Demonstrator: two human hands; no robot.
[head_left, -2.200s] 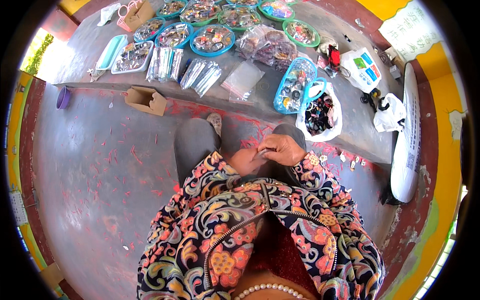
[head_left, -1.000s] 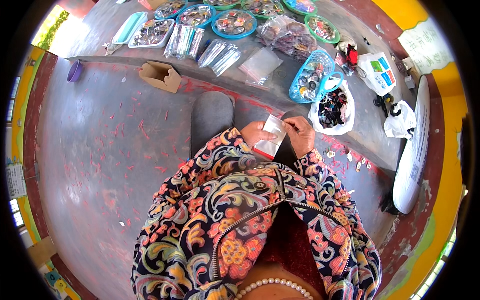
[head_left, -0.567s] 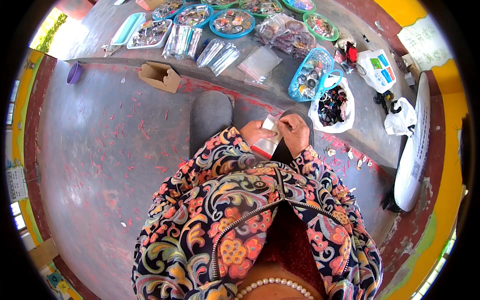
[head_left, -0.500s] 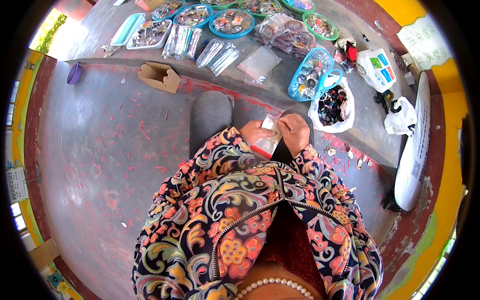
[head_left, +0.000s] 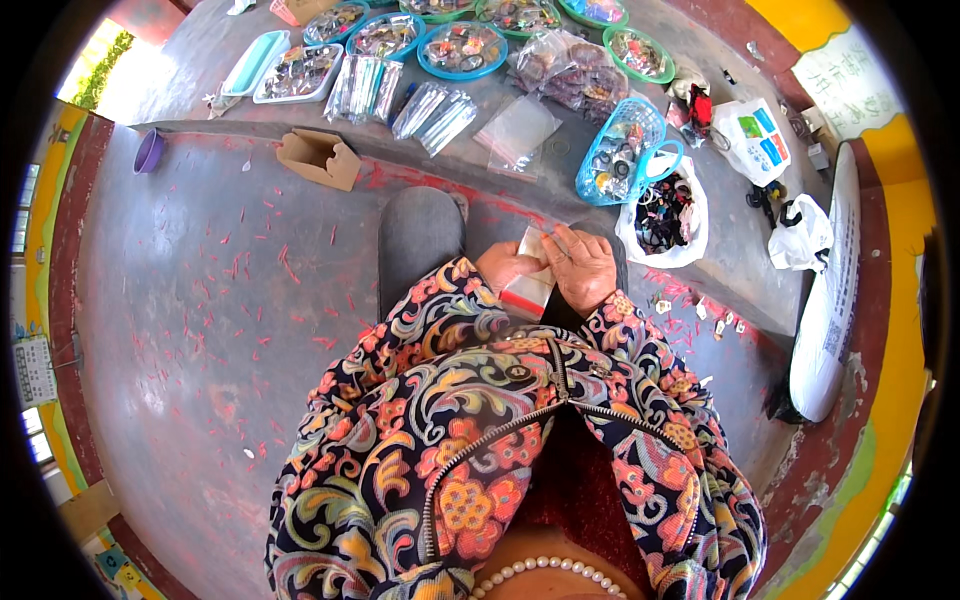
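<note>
A small clear plastic bag (head_left: 531,290) with a red strip along its near end lies over my lap, between my two hands. My left hand (head_left: 503,266) is closed on the bag's left side, the thumb lying across it. My right hand (head_left: 587,268) grips the right edge, its fingers pointing toward the bag's far end. Any small contents of the bag are too faint to make out. My dark trouser knee (head_left: 423,225) shows left of the hands.
On the raised ledge are a blue plastic basket (head_left: 611,175), a white bag of dark small items (head_left: 697,232), clear bags (head_left: 518,130), bundled packets (head_left: 436,112) and several trays such as a blue one (head_left: 462,67). An open cardboard box (head_left: 345,170) stands on the floor.
My right hand's fingers have straightened and shifted slightly left over the bag. The bag's far end has tilted a little left. My left hand has shifted slightly left.
</note>
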